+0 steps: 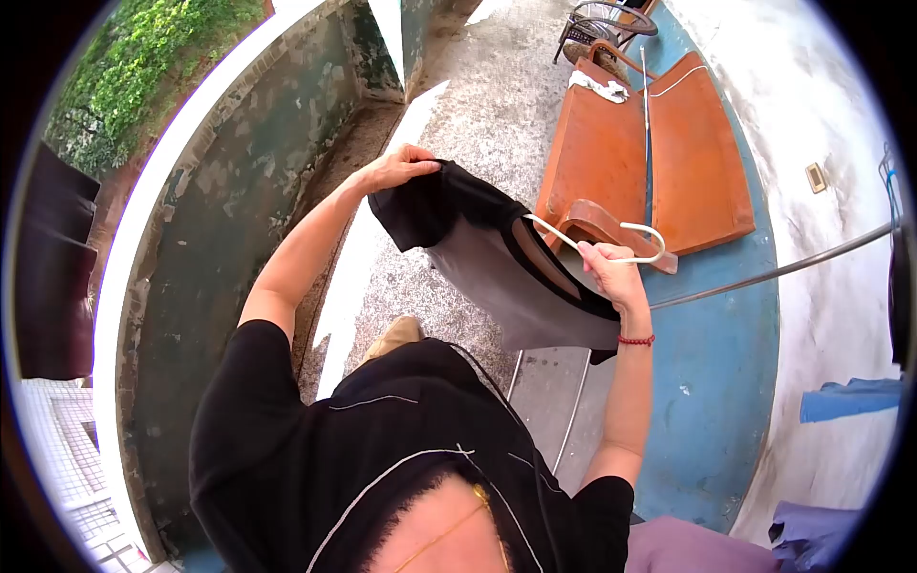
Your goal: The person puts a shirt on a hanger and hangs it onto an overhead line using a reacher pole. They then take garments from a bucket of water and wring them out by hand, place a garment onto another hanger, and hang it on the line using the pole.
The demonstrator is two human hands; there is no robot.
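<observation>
Near the orange-brown, flat-panelled bench (697,162), the left hand (401,167) pinches a black-and-grey cloth garment (478,263) by its edge while the right hand (611,270) grips a white curved-hook hanger (660,245) at its opening, where too steep a tilt could let the loose cloth slip off.

Black-and-grey garment (478,263), one; left hand (403,168) gripping its edge, right hand (611,274) a white hanger (660,245). Far right: orange-brown bench (600,143).
</observation>
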